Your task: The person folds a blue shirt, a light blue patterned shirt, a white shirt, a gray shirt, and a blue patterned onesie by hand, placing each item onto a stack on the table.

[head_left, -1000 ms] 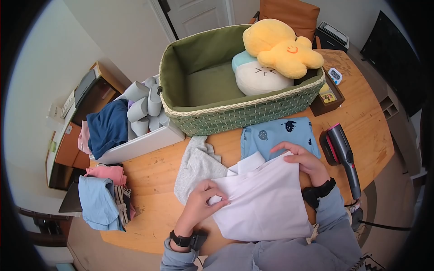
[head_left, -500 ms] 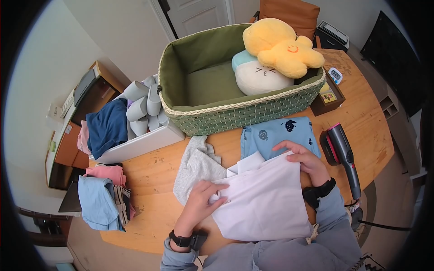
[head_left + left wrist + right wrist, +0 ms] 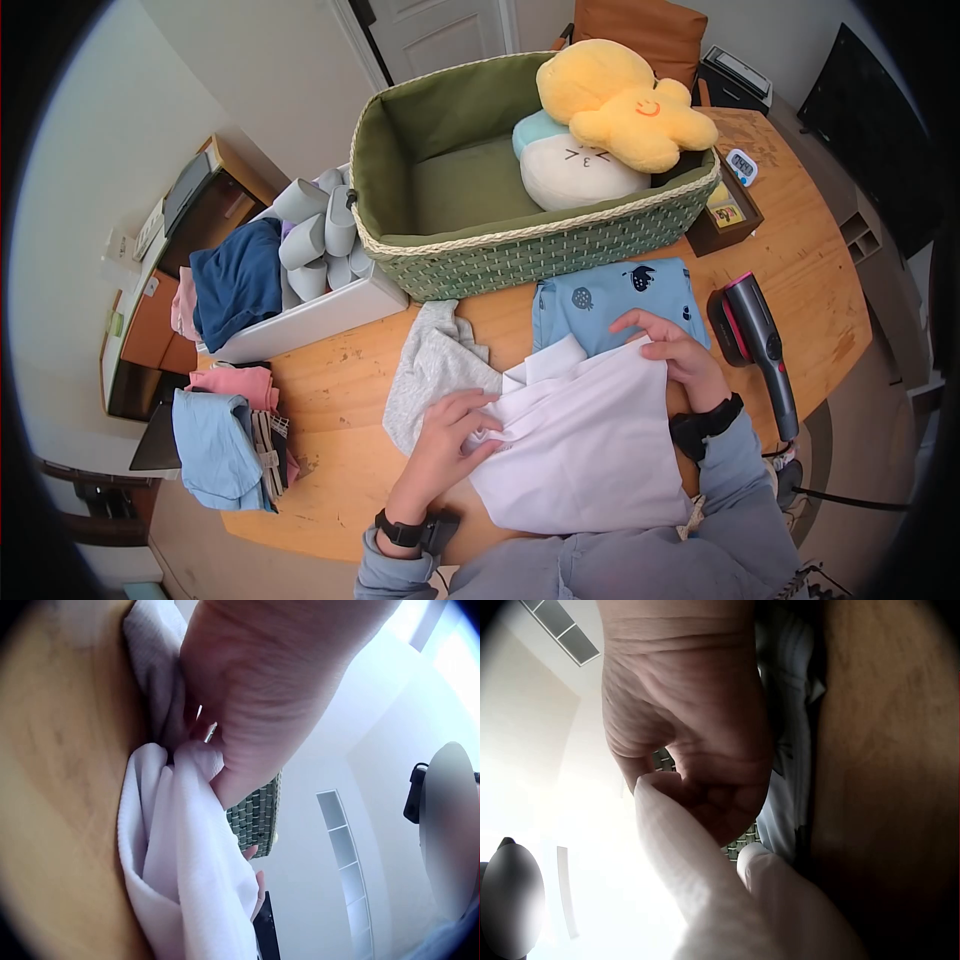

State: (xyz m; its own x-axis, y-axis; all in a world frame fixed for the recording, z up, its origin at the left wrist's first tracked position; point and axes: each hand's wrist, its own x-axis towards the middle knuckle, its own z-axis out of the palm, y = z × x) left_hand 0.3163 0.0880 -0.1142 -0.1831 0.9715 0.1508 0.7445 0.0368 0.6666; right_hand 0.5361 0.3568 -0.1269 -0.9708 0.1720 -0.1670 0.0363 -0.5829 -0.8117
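A folded white shirt (image 3: 585, 445) lies across the table in front of me, its collar-like band (image 3: 548, 362) at the far edge. My right hand (image 3: 680, 355) pinches its far right corner between thumb and fingers, lifting it a little, as the right wrist view shows. At the left edge my left hand (image 3: 450, 440) holds the cloth (image 3: 184, 817) near the thumb, the fingers bent over it. A light grey garment (image 3: 435, 370) lies crumpled by the left hand. Beyond the right hand is a folded blue garment (image 3: 610, 290) with dark prints.
A green woven basket (image 3: 540, 265) holding plush toys (image 3: 625, 110) stands at the back. Left of it is a white box (image 3: 310, 330) with grey slippers and clothes. Folded clothes (image 3: 220, 440) sit at the left edge; a handheld steamer (image 3: 755, 335) lies on the right.
My left fingers spread and shift slightly at the shirt's edge, then bend in over the cloth. The right hand edges slightly to the right with the shirt corner.
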